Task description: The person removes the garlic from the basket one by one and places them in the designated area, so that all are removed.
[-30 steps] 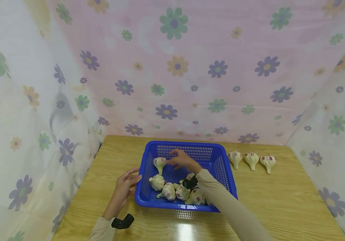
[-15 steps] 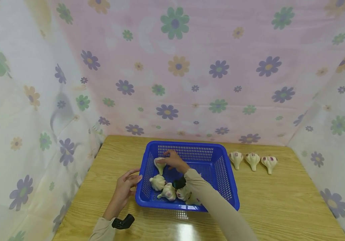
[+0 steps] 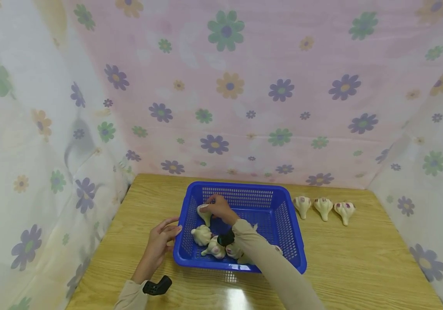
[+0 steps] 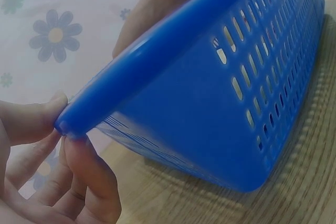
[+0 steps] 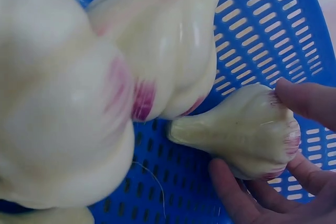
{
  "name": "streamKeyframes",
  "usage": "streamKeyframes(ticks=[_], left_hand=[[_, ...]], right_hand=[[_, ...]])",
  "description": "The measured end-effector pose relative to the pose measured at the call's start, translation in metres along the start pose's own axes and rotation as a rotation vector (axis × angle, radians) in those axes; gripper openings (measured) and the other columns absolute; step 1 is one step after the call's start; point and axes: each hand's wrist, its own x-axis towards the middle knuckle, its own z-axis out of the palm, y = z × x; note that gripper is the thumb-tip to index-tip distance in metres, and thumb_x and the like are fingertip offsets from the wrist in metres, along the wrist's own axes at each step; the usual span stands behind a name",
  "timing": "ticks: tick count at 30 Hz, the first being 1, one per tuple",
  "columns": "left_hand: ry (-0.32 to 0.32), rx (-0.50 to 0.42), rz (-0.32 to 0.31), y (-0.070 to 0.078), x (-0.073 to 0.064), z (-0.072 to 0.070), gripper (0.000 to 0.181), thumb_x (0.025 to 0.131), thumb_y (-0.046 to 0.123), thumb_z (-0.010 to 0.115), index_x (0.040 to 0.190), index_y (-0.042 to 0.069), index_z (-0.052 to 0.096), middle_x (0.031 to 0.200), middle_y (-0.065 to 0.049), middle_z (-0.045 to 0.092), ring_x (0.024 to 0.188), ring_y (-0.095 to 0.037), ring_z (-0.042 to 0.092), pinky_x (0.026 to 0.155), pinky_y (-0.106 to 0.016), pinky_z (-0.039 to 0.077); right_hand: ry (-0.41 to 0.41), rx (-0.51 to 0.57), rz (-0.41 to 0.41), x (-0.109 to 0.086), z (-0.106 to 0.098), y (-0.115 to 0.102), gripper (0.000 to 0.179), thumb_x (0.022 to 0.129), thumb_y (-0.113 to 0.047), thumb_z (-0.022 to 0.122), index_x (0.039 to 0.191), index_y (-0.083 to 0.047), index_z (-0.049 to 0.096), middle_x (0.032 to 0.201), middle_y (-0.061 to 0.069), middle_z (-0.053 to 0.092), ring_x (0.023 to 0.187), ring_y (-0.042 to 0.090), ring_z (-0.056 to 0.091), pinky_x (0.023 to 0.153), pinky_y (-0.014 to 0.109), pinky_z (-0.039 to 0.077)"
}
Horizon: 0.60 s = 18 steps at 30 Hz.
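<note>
A blue plastic basket [image 3: 241, 186] with slotted walls stands on the wooden table, several garlic bulbs inside it. My left hand [image 3: 159, 241] pinches the basket's left rim between thumb and fingers; the left wrist view shows the pinch at the rim's corner [image 4: 73, 121]. Inside the basket's far left part, my right hand [image 3: 221, 209] grips a garlic bulb [image 5: 244, 129] by its wide root end, fingers on both sides. The stem of that bulb points toward the other bulbs. Nearest to it is another garlic bulb [image 3: 201, 235]; the right forearm covers part of the group.
Three garlic bulbs stand in a row on the table right of the basket: one closest to it [image 3: 302, 206], a middle bulb [image 3: 324, 208] and an outer bulb [image 3: 345, 212]. Flowered cloth [image 3: 244, 107] walls in the table at the back and sides.
My right hand has moved left inside the basket and closed its fingers on the far-left garlic bulb, which now leans a little. The left hand keeps its hold on the rim.
</note>
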Motion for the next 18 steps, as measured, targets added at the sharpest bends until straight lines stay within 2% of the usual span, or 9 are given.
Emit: streamKeyframes(ticks=[5, 12, 18], left_hand=[[0.01, 0.013, 0.0, -0.002, 0.0, 0.0, 0.047, 0.082, 0.018, 0.072, 0.126, 0.009, 0.057, 0.09, -0.006, 0.066, 0.066, -0.013, 0.059, 0.05, -0.028, 0.051], [-0.006, -0.04, -0.03, 0.001, -0.001, 0.001, 0.047, 0.082, 0.016, 0.072, 0.126, 0.008, 0.057, 0.092, -0.009, 0.066, 0.068, -0.018, 0.061, 0.051, -0.03, 0.052], [-0.026, -0.019, 0.017, -0.002, -0.002, 0.0, 0.045, 0.083, 0.017, 0.072, 0.125, 0.008, 0.058, 0.092, -0.007, 0.067, 0.069, -0.016, 0.062, 0.051, -0.029, 0.052]], right_hand=[[-0.011, 0.025, 0.002, -0.002, -0.003, 0.002, 0.037, 0.075, -0.013, 0.078, 0.102, 0.0, 0.057, 0.097, 0.012, 0.057, 0.08, 0.023, 0.059, 0.075, 0.047, 0.053], [-0.047, 0.058, -0.019, -0.008, -0.014, 0.001, 0.035, 0.077, -0.013, 0.075, 0.103, -0.001, 0.057, 0.099, 0.012, 0.059, 0.082, 0.023, 0.059, 0.077, 0.049, 0.052], [-0.069, 0.034, -0.059, -0.015, -0.028, -0.006, 0.032, 0.079, -0.016, 0.074, 0.105, -0.002, 0.059, 0.097, 0.01, 0.061, 0.081, 0.022, 0.06, 0.079, 0.051, 0.051]])
